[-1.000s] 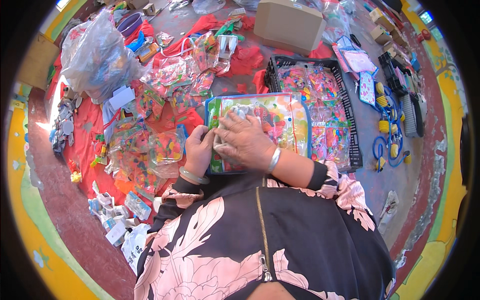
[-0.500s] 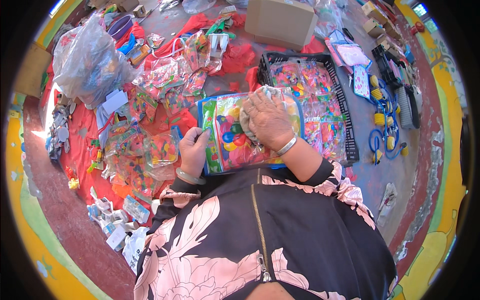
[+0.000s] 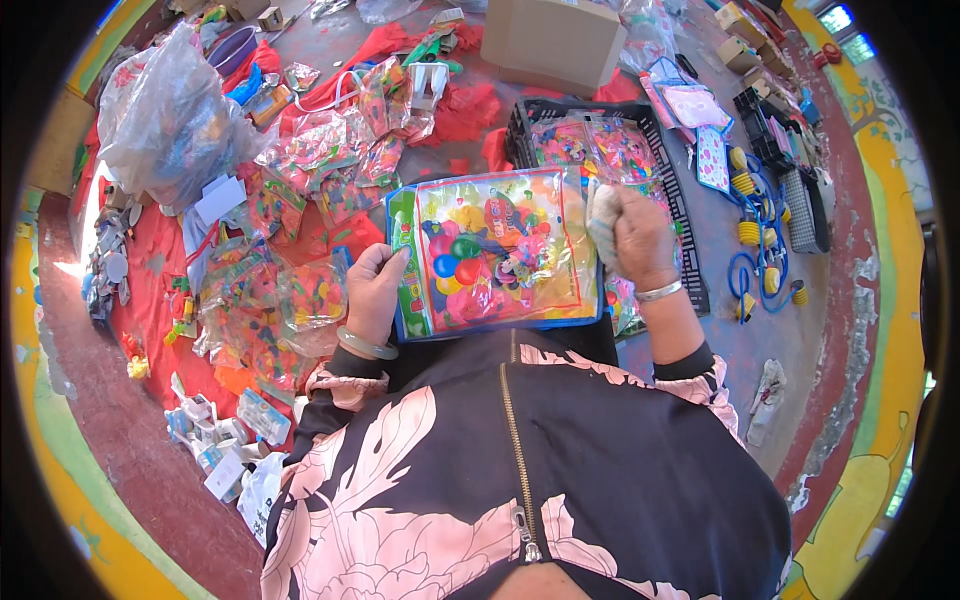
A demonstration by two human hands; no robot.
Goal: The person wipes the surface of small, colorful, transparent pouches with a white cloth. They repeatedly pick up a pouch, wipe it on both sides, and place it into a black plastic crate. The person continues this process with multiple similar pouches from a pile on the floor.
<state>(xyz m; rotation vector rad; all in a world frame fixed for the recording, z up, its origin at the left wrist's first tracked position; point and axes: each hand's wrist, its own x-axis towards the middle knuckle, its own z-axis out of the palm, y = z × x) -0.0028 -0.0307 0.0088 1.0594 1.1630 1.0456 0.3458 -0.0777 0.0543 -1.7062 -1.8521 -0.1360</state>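
Across my lap lies a flat clear package with balloon pictures [image 3: 500, 262], edged in blue with a green strip at its left. My left hand [image 3: 373, 290] grips that left edge, thumb on top and the other fingers out of sight beneath. Just past the package's right edge, my right hand [image 3: 643, 240] is closed around a crumpled grey-white cloth [image 3: 604, 222]. Behind the package and partly covered by it stands a black plastic crate [image 3: 672, 160] holding several clear bags of colourful balloons [image 3: 620, 145].
Bags of coloured pieces [image 3: 262, 310] lie on red sheeting at the left, below a large translucent plastic bag [image 3: 170, 120]. A cardboard box [image 3: 553, 42] stands beyond the crate. On the right are a blue hose with yellow fittings [image 3: 768, 245] and a grey basket [image 3: 808, 215].
My right hand has slid right with the cloth, from the package's middle to its right edge, uncovering the printed front. My left hand keeps its hold; the view has shifted slightly.
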